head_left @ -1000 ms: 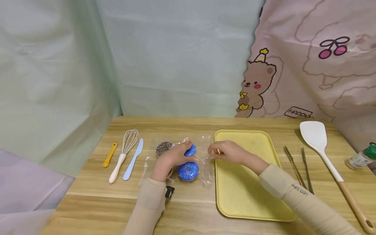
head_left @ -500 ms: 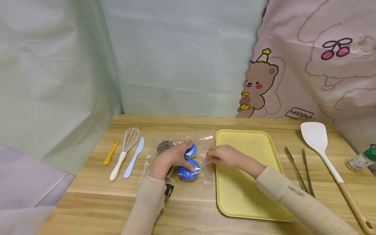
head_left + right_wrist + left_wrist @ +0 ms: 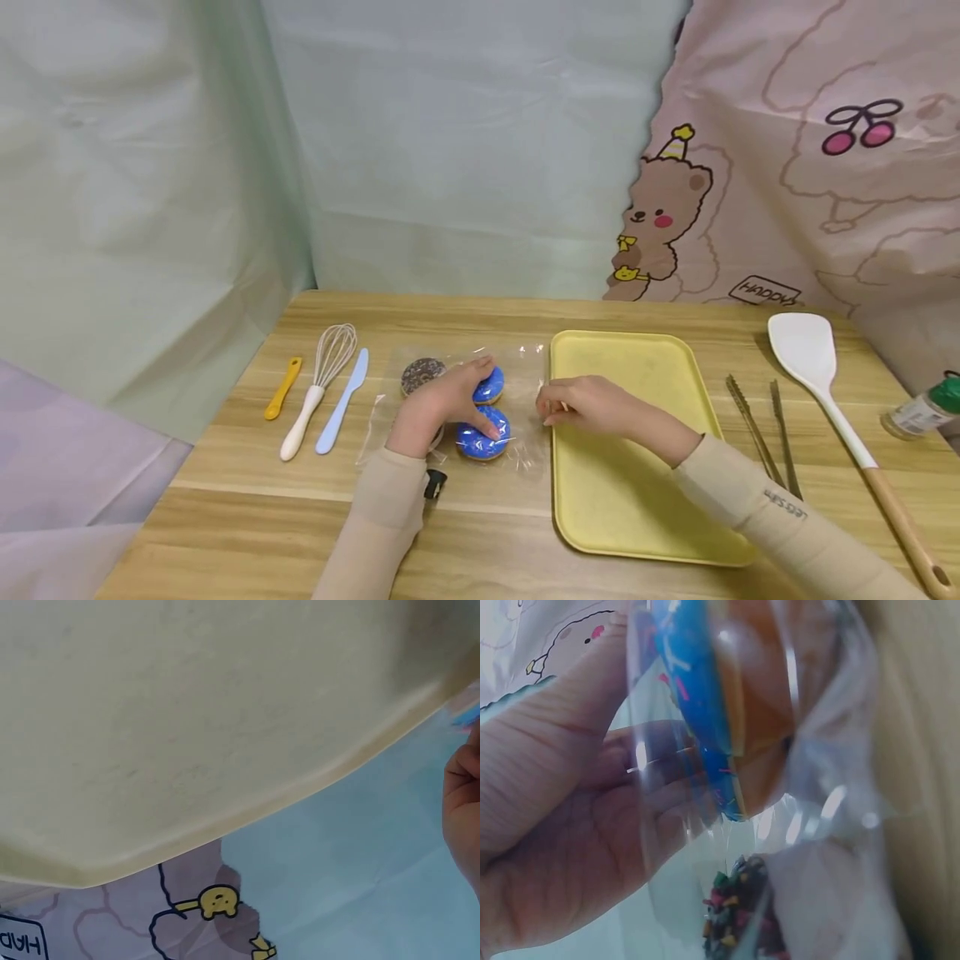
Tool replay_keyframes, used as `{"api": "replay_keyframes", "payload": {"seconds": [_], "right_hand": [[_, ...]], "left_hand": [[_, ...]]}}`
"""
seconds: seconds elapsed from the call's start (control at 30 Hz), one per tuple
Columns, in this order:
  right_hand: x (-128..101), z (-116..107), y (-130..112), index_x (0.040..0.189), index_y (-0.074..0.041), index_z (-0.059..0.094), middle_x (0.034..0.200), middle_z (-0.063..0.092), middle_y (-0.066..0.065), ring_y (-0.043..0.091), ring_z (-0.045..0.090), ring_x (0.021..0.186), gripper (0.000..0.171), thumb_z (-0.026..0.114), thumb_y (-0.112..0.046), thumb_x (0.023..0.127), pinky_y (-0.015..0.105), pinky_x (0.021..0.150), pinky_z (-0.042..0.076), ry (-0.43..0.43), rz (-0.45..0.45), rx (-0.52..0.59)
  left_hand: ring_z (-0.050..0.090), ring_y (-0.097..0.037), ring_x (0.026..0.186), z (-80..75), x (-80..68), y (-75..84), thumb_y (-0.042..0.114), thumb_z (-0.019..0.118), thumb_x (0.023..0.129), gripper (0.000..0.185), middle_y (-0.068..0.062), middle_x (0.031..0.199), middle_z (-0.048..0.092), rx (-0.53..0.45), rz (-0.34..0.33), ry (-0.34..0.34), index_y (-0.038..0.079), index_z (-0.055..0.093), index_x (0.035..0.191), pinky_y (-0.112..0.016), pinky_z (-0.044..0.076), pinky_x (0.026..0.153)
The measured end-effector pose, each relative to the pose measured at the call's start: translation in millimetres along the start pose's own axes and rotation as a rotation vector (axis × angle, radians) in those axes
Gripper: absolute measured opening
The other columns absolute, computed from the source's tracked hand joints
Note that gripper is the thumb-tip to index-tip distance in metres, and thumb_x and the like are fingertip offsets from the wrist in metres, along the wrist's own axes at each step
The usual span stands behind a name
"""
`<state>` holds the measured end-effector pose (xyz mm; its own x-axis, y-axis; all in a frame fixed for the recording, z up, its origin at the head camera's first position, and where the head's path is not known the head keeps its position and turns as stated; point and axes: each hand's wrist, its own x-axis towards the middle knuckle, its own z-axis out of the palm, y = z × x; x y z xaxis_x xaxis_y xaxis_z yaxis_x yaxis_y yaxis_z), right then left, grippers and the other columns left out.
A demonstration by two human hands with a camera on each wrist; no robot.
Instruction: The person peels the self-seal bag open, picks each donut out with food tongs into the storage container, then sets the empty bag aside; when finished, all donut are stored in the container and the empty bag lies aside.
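Observation:
A clear plastic bag (image 3: 525,446) lies on the table with doughnuts inside. Two are blue with sprinkles, the nearer blue doughnut (image 3: 482,442) and the farther blue doughnut (image 3: 490,387); a dark sprinkled doughnut (image 3: 420,375) is at the left. My left hand (image 3: 442,400) rests spread across the bag, thumb on the nearer blue doughnut and fingers by the farther one. The left wrist view shows the blue doughnut (image 3: 694,675) through the film, beside the palm. At the bag's right edge, my right hand (image 3: 588,404) pinches the film, its fingers curled over the tray's left rim.
A yellow tray (image 3: 637,500) lies right of the bag. Farther right are metal tongs (image 3: 783,442), a white spatula (image 3: 810,350) and a green-capped jar (image 3: 926,407). At the left lie a yellow measuring spoon (image 3: 283,388), a whisk (image 3: 315,400) and a light-blue spreader (image 3: 341,408).
My right fingers have closed on the bag's edge, then shifted slightly right. My left thumb has come down onto the nearer blue doughnut.

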<state>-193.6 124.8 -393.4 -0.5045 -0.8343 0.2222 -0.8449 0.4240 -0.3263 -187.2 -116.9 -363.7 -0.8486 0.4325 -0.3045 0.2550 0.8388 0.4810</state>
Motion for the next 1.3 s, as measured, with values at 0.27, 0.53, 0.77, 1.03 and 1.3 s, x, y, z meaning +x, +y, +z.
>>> {"api": "replay_keyframes", "payload": {"seconds": [0.27,0.53,0.77,1.03,1.3], "right_hand": [[9,6,-15,0.090,-0.017,0.066,0.077,0.059,-0.010,-0.001,0.053,0.066,0.008,0.070,-0.021,0.083,0.015,0.061,0.047,-0.027,-0.038,-0.023],[4,6,-15,0.081,-0.019,0.064,0.077,0.058,-0.011,0.001,0.055,0.068,0.006,0.069,-0.020,0.084,0.018,0.063,0.049,-0.028,-0.072,-0.055],[-6,6,-15,0.080,-0.020,0.060,0.077,0.056,-0.012,0.000,0.053,0.068,0.010,0.068,-0.017,0.086,0.018,0.061,0.047,-0.033,-0.063,-0.027],[-9,3,-18,0.090,-0.018,0.063,0.075,0.054,-0.013,0.000,0.048,0.064,0.009,0.070,-0.017,0.084,0.016,0.058,0.042,-0.041,-0.007,0.039],[-1,7,-23,0.098,-0.017,0.067,0.081,0.061,-0.011,-0.002,0.056,0.070,0.014,0.070,-0.019,0.084,0.016,0.063,0.048,-0.033,-0.056,0.006]], "left_hand": [[0.020,-0.030,0.140,0.8,0.5,0.7,0.032,0.086,0.064,0.108,-0.011,0.154,0.019,-0.012,-0.016,0.005,0.002,0.023,0.147,-0.041,0.023,0.113],[0.020,-0.030,0.140,2.5,1.3,0.8,0.032,0.085,0.065,0.108,-0.010,0.155,0.018,-0.016,-0.025,-0.002,0.003,0.023,0.147,-0.042,0.024,0.113],[0.018,-0.031,0.141,1.0,0.5,2.1,0.031,0.085,0.065,0.108,-0.011,0.155,0.017,-0.021,-0.027,-0.011,0.004,0.022,0.148,-0.043,0.024,0.113],[0.017,-0.028,0.141,0.6,0.4,3.4,0.031,0.085,0.065,0.108,-0.010,0.155,0.017,0.003,-0.019,-0.013,0.003,0.021,0.148,-0.041,0.022,0.114],[0.018,-0.029,0.141,0.3,-0.3,4.2,0.031,0.085,0.064,0.108,-0.011,0.155,0.018,0.000,-0.035,-0.002,0.003,0.021,0.148,-0.041,0.023,0.113]]}}
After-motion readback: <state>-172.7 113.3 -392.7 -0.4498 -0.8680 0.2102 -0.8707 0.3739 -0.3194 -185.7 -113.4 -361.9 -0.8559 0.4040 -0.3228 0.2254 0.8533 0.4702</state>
